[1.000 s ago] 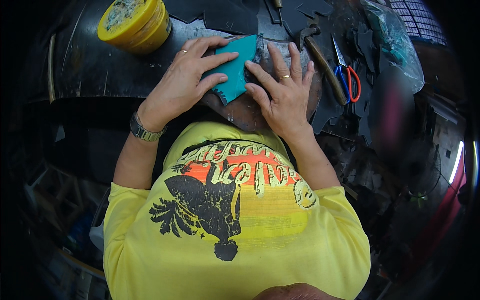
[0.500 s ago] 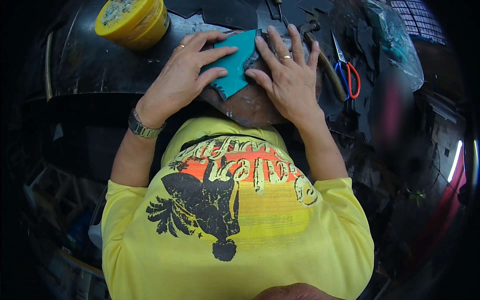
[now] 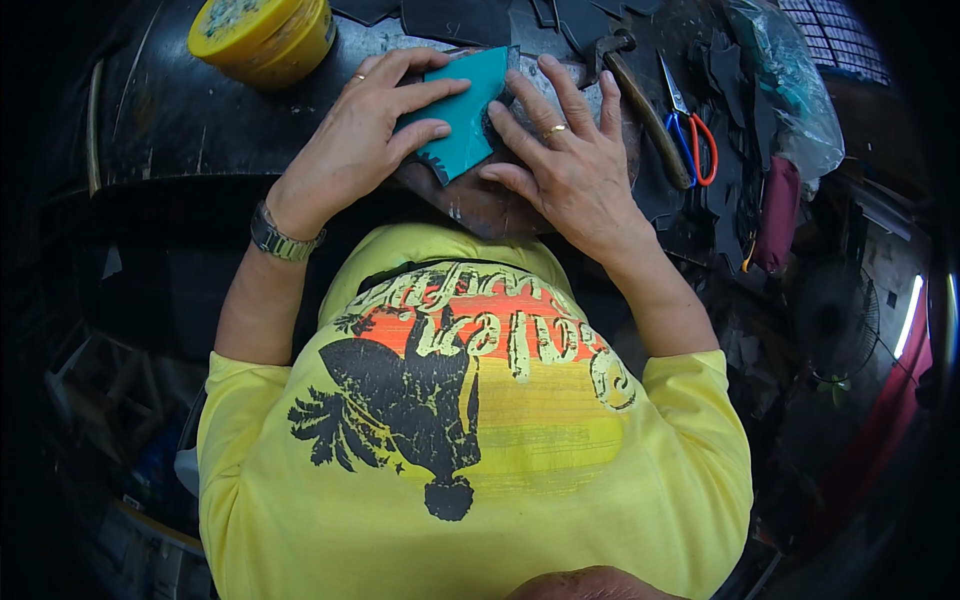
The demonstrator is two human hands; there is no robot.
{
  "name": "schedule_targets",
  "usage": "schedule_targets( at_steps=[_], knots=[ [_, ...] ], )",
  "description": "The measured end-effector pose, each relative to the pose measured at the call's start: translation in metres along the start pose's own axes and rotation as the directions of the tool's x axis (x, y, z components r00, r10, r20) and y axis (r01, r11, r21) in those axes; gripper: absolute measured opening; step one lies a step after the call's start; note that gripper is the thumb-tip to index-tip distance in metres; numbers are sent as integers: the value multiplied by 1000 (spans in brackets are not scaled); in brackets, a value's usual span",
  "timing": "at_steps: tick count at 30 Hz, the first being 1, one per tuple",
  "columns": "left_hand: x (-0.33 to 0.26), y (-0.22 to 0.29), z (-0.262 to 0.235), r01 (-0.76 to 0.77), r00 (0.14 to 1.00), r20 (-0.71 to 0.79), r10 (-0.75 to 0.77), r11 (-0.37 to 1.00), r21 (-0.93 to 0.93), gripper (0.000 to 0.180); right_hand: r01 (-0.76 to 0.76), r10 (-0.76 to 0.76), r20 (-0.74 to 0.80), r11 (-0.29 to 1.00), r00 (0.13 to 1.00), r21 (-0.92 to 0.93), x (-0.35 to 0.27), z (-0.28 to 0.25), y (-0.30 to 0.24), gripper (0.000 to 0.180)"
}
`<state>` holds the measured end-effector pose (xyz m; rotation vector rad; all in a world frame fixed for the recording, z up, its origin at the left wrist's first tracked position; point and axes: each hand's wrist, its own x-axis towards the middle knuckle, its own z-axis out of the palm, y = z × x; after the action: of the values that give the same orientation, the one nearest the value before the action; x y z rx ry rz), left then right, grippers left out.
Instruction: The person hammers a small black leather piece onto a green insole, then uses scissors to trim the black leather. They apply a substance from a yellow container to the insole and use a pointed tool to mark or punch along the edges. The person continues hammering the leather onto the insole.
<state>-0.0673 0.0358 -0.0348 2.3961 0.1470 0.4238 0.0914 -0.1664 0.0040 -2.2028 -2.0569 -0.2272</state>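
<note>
A teal piece of material with a notched lower edge lies on a worn round block in front of me. My left hand rests flat on its left side, fingers spread across it. My right hand, wearing a ring, presses its fingertips on the teal piece's right edge. Both hands lie on the piece rather than closing around it.
A yellow round tub stands at the far left of the dark bench. A hammer and red-handled scissors lie right of my hands among dark scraps. A clear plastic bag sits at the far right.
Both hands and the teal piece have shifted slightly away from me on the block. My right fingers have moved further onto the piece's edge.
</note>
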Motion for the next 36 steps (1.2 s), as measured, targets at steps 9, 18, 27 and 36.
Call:
schedule_targets(
  at_steps=[9,18,27,36],
  knots=[
    [-1,-1,3,-40,998,-55,41,999,6,41,-68,73,-33,988,997,137,-3,-3,-6,53],
    [1,-1,0,10,1000,-8,-10,1000,-21,42,-77,71,39,975,997,206,-33,-6,-14,55],
    [0,-2,3,-14,999,-33,14,1000,1,42,-142,141,23,971,990,194,-21,17,-32,66],
    [0,0,6,-39,995,-96,38,999,-13,40,-126,141,-21,937,990,325,-25,3,-21,54]
  ],
)
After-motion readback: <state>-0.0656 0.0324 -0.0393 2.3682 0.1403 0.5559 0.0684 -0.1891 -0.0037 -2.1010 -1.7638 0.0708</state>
